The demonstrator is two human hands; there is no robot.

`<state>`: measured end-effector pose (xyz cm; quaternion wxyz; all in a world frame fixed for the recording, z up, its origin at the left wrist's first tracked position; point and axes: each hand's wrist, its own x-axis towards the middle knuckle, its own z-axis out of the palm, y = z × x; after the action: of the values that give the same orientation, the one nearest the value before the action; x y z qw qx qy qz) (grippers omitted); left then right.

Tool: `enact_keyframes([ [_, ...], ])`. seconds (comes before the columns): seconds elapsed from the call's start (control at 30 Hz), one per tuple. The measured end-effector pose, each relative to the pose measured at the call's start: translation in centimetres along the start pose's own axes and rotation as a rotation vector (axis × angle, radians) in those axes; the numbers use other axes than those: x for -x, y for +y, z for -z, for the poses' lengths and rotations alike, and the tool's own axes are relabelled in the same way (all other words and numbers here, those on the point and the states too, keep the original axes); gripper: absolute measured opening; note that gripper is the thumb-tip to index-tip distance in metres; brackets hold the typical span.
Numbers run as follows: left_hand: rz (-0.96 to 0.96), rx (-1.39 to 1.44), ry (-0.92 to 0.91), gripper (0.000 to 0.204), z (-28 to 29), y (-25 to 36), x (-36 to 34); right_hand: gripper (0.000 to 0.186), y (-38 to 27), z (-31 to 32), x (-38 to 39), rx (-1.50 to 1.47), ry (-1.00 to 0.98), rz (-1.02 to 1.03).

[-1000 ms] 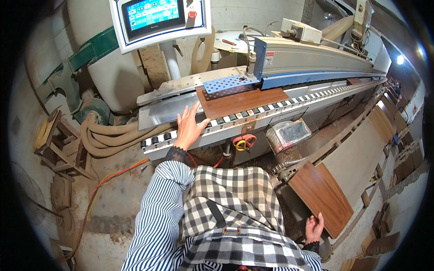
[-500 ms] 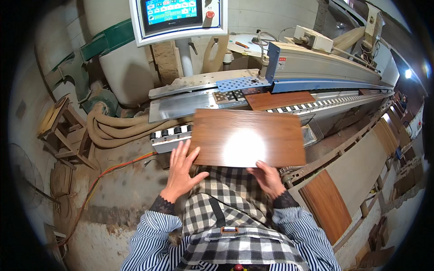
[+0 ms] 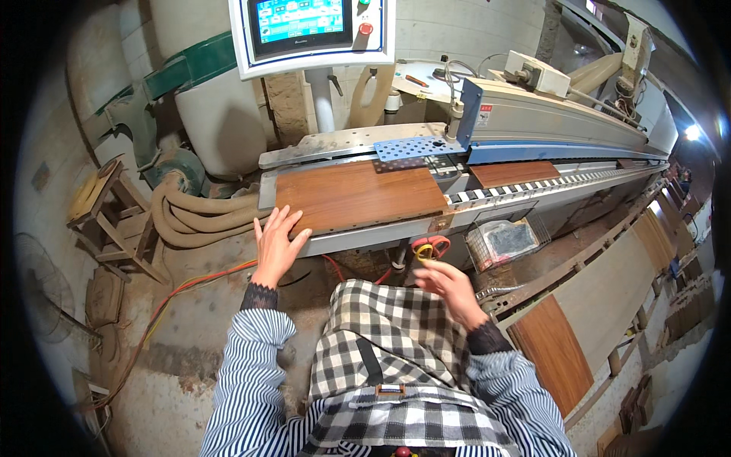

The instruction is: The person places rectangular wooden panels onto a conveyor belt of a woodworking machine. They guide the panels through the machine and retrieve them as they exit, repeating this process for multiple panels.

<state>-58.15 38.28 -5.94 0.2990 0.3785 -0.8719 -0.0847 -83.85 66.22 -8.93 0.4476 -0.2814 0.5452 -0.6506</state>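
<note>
A brown wood-grain board (image 3: 358, 196) lies flat on the infeed table of a long edge-banding machine (image 3: 563, 126). My left hand (image 3: 279, 242) rests at the board's near left corner, fingers spread and fingertips on its surface. My right hand (image 3: 451, 288) is in the air below the board's near right corner, apart from it, with its fingers loosely stretched and nothing seen in them. Farther along the machine, a second brown board (image 3: 515, 174) sits beside the roller track (image 3: 525, 190), under the blue-edged beam.
Above the table stands a control screen (image 3: 301, 21) with a red button. A wire basket (image 3: 509, 241) hangs at the machine's front. On my right a brown board (image 3: 550, 352) lies on a long rail stand. Thick hoses (image 3: 171, 217) and a wooden stool (image 3: 114, 217) are on the left.
The board has gone from in front of me, tilted near my hands, forward and left onto the machine table. My left hand moved with it; my right hand has come away from its edge.
</note>
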Motion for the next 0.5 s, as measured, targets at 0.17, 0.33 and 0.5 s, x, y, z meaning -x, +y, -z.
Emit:
enact_keyframes([
  [0.17, 0.025, -0.006, -0.079, 0.050, -0.1, 0.6, -3.9, 0.040, 4.0, 12.3, 9.0, 1.308, 0.363, 0.266],
  [0.33, -0.061, 0.047, -0.027, 0.051, -1.0, -0.1, -4.8, 0.044, 6.6, 18.4, 15.4, 1.763, 0.475, 0.159],
  [0.5, -0.068, -0.005, 0.052, 0.053, -1.8, 0.0, -4.3, 0.034, 7.9, 19.1, 15.7, 1.759, 0.511, 0.219],
])
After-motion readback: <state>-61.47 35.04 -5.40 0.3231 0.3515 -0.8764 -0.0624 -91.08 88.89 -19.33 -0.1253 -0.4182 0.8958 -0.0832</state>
